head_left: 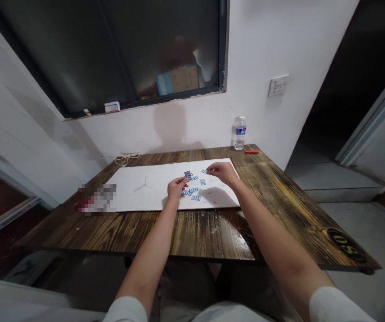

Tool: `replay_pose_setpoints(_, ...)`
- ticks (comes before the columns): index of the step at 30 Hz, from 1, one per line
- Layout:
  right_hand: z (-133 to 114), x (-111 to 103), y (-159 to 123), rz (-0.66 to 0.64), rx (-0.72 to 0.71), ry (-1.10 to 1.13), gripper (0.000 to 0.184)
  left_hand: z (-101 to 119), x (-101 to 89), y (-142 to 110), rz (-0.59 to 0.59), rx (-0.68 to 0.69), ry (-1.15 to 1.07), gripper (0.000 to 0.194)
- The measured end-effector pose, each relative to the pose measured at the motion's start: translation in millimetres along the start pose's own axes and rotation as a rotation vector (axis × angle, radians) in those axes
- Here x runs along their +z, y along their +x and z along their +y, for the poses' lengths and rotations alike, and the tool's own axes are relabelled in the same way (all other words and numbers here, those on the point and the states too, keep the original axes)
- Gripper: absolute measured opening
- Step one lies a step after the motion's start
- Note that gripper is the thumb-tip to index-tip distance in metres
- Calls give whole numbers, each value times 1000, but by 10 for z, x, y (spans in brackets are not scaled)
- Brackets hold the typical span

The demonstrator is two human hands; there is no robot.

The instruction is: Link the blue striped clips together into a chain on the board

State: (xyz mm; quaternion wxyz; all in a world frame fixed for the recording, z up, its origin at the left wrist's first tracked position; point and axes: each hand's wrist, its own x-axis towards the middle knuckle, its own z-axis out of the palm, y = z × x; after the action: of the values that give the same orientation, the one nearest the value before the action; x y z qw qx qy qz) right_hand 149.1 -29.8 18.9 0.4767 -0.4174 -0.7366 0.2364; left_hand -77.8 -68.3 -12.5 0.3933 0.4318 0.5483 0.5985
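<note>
Bare hands work over a white board (130,174) on a dark wooden table (209,235), the left hand (175,188) pinching a small dark barred piece (187,174) upright, apparently to keep its face visible. The right hand (222,171) brings its fingertips together at a blue-edged piece (204,171) near the far edge; whether they grip it cannot be told. Similar loose pieces (196,198) lie between and nearer, seemingly within easy reach. Leftward, thin lines (145,184) mark roomier board; a water bottle (239,134) stands well apart, far right.
</note>
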Motion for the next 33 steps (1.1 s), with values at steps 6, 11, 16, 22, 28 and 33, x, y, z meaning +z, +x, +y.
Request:
replay_pose_setpoints(6,-146,328,-47,-13,51,379,34,1,-7,-4,-12,0,-6,38)
replay_pose_setpoints(11,-210,536,-110,31,126,570,39,0,1,-13,-24,-5,-4,42)
replay_pose_setpoints(16,-205,664,-149,115,212,623,46,18,14,-40,-30,-8,0,41)
replay_pose_setpoints(22,-152,728,-161,153,241,505,39,37,27,-60,-72,-6,-4,42)
replay_pose_setpoints(28,-149,719,-170,153,272,410,42,44,33,-70,-120,19,7,44)
replay_pose_setpoints(33,-169,720,-185,140,287,416,41,66,34,-90,-149,30,12,44)
